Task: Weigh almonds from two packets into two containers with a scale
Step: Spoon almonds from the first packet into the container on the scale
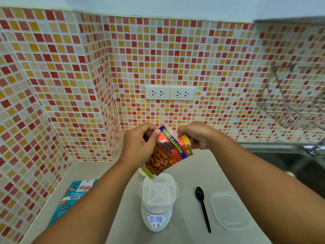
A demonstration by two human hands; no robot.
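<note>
An orange salted-almonds packet hangs tilted in the air above the counter. My left hand pinches its top left corner and my right hand pinches its top right corner. Below it a white perforated container stands on a small white digital scale with a lit display. A second, blue almond packet lies flat on the counter at the left, partly under my left forearm. Part of another white container peeks out behind the orange packet.
A black plastic spoon lies right of the scale, and a clear lid beside it. A steel sink and tap sit at the right, with a wire rack on the tiled wall. Two sockets are behind.
</note>
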